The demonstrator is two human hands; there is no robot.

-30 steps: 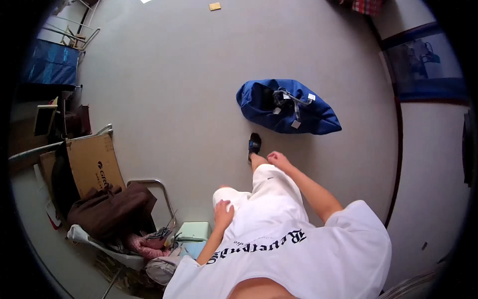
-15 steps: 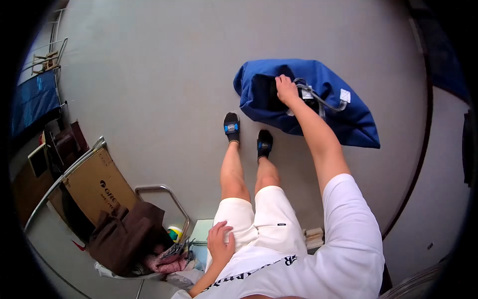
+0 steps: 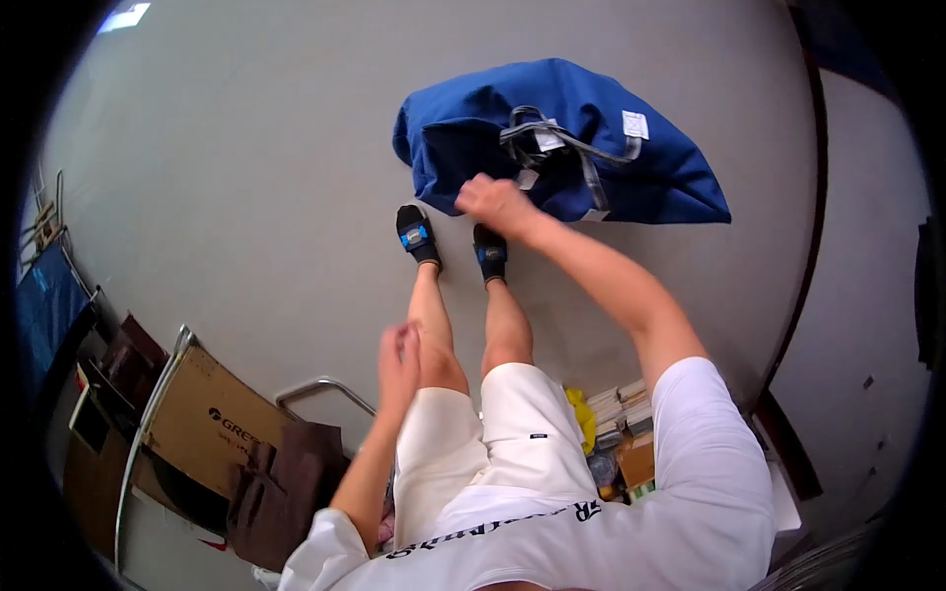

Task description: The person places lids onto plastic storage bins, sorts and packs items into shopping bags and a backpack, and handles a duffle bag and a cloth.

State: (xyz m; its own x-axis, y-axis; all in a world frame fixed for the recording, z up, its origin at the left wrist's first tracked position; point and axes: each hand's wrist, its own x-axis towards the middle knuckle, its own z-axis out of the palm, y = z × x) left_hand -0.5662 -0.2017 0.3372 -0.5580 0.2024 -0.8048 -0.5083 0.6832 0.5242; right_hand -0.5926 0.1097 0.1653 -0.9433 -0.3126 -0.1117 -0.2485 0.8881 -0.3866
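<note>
A large blue fabric bag (image 3: 650, 163) lies on the floor beyond my feet, its dark opening toward the left and its grey handles (image 3: 562, 128) slack across the top. My right hand (image 3: 493, 205) is over the bag's near edge, in front of the opening. Its fingers curl downward and are slightly smeared, so whether they touch the fabric is unclear. Lower down, my left hand (image 3: 399, 364) is raised beside my leg with fingers loosely apart and nothing visible in it.
To the lower left, a cardboard box (image 3: 207, 419) stands behind a metal rail, with brown cloth (image 3: 286, 483) near it. Stacked books (image 3: 621, 409) and a yellow item (image 3: 581, 422) lie by my right hip. My slippered feet (image 3: 416, 234) are close to the bag.
My right hand has come out of the bag's opening and back toward me. My left hand has lifted off my shorts. The view has shifted, and the bag appears higher and further left.
</note>
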